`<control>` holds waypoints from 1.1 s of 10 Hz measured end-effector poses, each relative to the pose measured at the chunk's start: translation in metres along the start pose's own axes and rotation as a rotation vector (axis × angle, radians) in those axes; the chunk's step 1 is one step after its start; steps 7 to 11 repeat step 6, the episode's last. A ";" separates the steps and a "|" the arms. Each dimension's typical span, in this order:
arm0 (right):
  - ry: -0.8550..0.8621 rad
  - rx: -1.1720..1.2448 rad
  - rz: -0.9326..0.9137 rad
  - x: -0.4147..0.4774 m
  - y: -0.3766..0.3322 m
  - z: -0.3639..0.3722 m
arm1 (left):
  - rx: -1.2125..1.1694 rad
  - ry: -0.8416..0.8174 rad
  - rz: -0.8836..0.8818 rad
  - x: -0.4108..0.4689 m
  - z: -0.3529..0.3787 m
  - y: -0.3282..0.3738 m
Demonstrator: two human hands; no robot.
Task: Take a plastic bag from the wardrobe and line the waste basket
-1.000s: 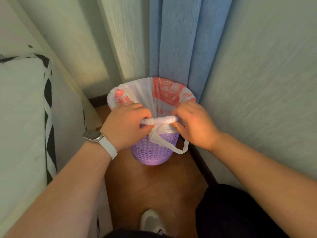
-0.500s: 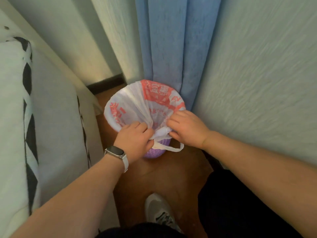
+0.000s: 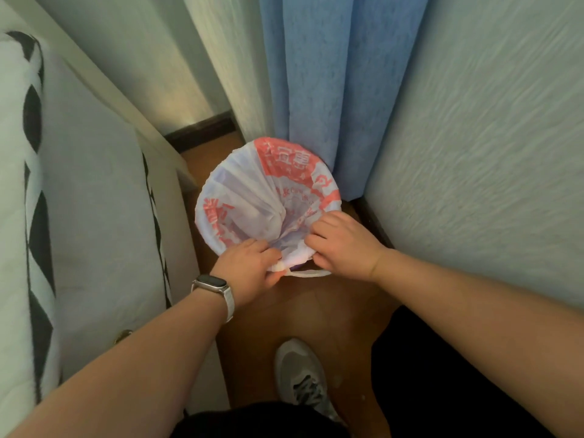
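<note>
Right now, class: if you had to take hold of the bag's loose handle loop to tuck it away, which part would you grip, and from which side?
Probably grip the handle loop at its free middle, coming from the near side. It hangs outside the near rim of the plastic bag, between the left hand and right hand, with bare floor below it.

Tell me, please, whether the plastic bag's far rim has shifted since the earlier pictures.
No. The plastic bag still sits with its far rim against the foot of the blue curtain.
</note>
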State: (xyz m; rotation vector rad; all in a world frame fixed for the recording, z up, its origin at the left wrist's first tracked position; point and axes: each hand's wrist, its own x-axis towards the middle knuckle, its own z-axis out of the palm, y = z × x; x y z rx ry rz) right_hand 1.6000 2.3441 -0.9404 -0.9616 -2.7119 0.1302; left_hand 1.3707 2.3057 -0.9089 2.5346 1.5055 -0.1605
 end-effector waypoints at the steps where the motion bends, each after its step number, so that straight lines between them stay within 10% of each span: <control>1: -0.029 0.015 0.035 -0.004 -0.003 -0.003 | -0.059 -0.067 -0.034 -0.003 -0.006 -0.002; 6: -0.259 0.016 0.251 0.003 -0.079 -0.180 | -0.046 0.092 -0.241 -0.067 -0.167 0.059; 11: -0.259 0.016 0.251 0.003 -0.079 -0.180 | -0.046 0.092 -0.241 -0.067 -0.167 0.059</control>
